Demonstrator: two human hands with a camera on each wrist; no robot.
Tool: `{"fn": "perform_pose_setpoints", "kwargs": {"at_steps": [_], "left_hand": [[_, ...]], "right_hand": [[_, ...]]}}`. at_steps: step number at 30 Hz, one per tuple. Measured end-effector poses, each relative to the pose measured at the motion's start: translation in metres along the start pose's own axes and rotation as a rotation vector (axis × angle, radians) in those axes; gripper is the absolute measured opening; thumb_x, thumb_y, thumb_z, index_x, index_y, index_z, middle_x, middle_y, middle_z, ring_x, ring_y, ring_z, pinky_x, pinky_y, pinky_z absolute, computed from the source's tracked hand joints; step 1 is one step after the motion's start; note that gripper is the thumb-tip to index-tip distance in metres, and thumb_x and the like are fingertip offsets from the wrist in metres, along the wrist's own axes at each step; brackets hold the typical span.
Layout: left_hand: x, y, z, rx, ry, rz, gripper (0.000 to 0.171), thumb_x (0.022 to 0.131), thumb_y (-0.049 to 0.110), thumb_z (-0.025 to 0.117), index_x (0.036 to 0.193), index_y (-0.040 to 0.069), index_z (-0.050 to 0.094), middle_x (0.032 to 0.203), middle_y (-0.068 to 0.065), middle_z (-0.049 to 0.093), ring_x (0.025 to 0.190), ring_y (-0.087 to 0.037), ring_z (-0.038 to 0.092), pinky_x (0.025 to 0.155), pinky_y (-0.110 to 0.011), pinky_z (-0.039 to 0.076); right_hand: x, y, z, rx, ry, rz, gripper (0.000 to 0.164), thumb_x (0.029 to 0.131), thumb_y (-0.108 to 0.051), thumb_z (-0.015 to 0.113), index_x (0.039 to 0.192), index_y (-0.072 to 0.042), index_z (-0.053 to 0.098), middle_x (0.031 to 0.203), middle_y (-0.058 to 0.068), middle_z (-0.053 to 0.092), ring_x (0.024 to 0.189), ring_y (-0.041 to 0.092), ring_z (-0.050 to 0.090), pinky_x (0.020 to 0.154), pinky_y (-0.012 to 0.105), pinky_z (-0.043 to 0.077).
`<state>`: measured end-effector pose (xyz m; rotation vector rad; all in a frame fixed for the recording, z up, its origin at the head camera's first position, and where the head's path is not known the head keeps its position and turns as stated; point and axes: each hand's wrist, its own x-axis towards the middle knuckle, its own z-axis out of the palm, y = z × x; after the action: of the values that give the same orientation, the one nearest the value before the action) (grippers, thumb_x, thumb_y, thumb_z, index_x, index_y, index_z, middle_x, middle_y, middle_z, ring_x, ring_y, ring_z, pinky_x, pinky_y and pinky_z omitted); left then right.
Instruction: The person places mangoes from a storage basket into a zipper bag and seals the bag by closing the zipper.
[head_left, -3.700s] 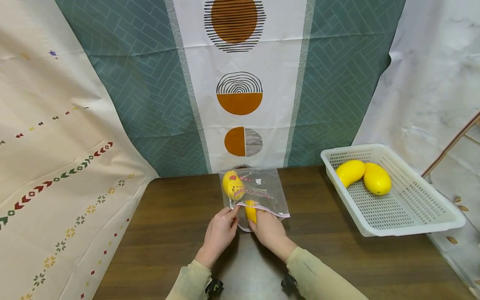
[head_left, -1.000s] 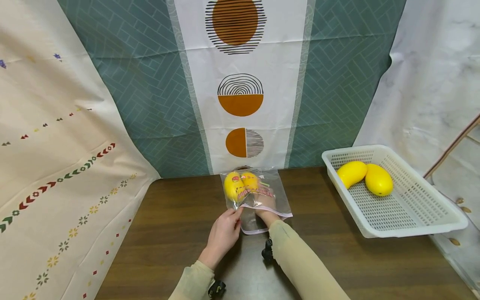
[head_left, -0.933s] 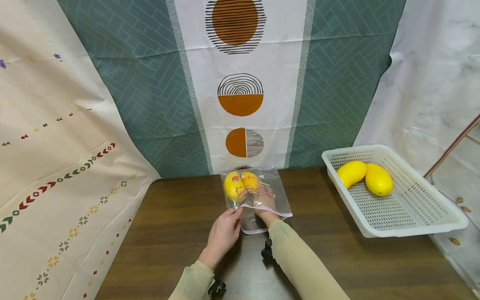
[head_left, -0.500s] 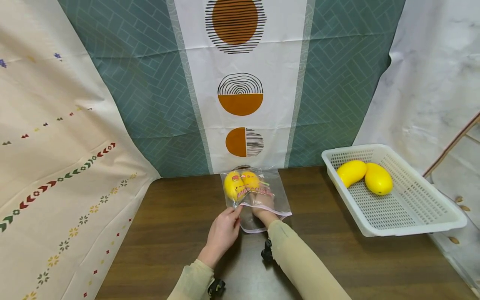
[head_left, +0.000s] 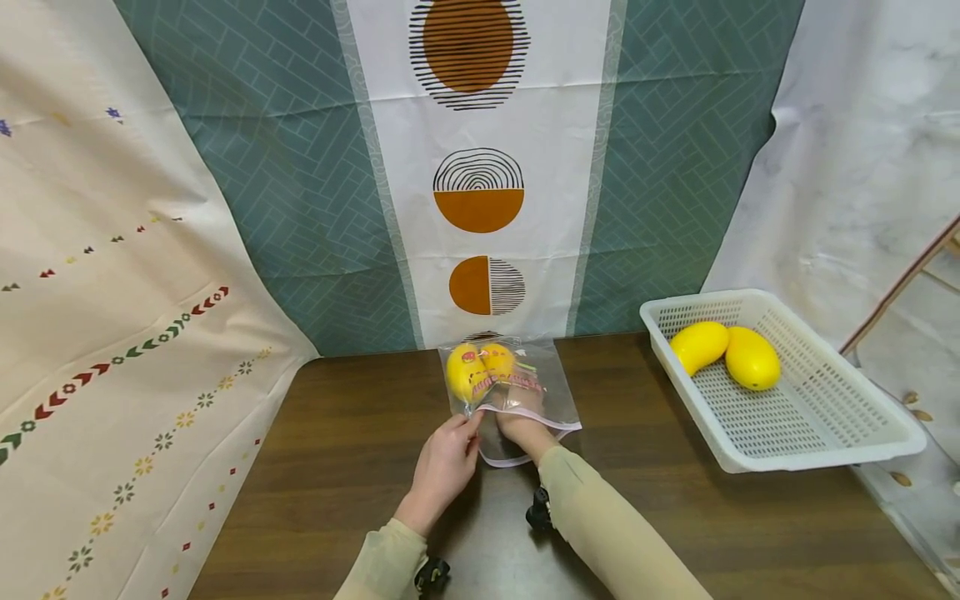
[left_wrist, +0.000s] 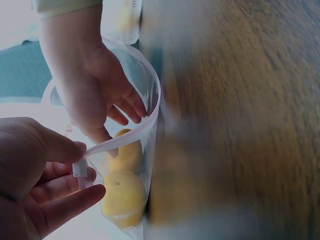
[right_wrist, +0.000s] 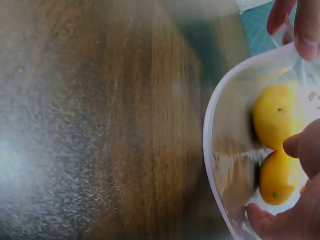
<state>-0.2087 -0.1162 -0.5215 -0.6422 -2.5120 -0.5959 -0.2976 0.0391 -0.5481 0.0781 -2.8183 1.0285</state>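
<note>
A clear zip bag (head_left: 561,392) with a pink-edged mouth and pink print lies near the back of the table. Inside it, two yellow mangoes sit side by side: the left mango (head_left: 459,382) and the right mango (head_left: 497,358). My left hand (head_left: 444,461) pinches the bag's rim at its left corner, by the white zip slider (left_wrist: 80,169). Through the mouth reaches my right hand (left_wrist: 95,85), inside the bag up to about the wrist. Its fingers are spread and loose, close to the mangoes, with nothing gripped.
To the right stands a white perforated basket (head_left: 810,462) holding a curved mango (head_left: 699,346) and a rounder mango (head_left: 752,358). A patterned cloth (head_left: 480,242) hangs behind the brown wooden table (head_left: 337,500). Cream fabric (head_left: 97,333) borders the left side.
Since the oldest frame, the right hand has moved a mango deeper into the bag, beside the other, and let go of it. Lately that hand has drawn back slightly; the left keeps its hold.
</note>
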Motion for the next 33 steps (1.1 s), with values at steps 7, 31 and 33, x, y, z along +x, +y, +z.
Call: {"fn": "perform_pose_setpoints", "kwargs": {"at_steps": [7, 31, 33], "left_hand": [[0.002, 0.002, 0.0, -0.008, -0.008, -0.012, 0.047, 0.084, -0.003, 0.086, 0.13, 0.002, 0.076, 0.086, -0.001, 0.064, 0.07, -0.015, 0.061, 0.06, -0.031, 0.054], [0.0, -0.001, 0.003, -0.018, 0.023, -0.01, 0.045, 0.083, -0.004, 0.086, 0.126, 0.002, 0.078, 0.083, 0.0, 0.063, 0.066, -0.013, 0.057, 0.057, -0.027, 0.051], [0.001, -0.002, 0.003, -0.021, 0.027, -0.007, 0.045, 0.083, -0.005, 0.086, 0.127, 0.002, 0.078, 0.083, 0.0, 0.063, 0.066, -0.013, 0.058, 0.057, -0.028, 0.051]], "right_hand": [[-0.003, 0.002, -0.003, 0.047, 0.0, -0.004, 0.057, 0.106, -0.025, 0.059, 0.15, 0.009, 0.049, 0.157, 0.03, 0.047, 0.149, 0.047, 0.039, 0.126, 0.054, 0.024], [-0.055, -0.007, -0.05, -0.075, -0.146, -0.278, 0.054, 0.105, -0.021, 0.066, 0.152, 0.004, 0.054, 0.158, 0.034, 0.041, 0.143, 0.051, 0.045, 0.117, 0.058, 0.039], [-0.059, -0.008, -0.055, -0.095, -0.179, -0.291, 0.045, 0.106, -0.021, 0.065, 0.144, 0.004, 0.061, 0.151, 0.029, 0.052, 0.136, 0.045, 0.055, 0.112, 0.056, 0.045]]}}
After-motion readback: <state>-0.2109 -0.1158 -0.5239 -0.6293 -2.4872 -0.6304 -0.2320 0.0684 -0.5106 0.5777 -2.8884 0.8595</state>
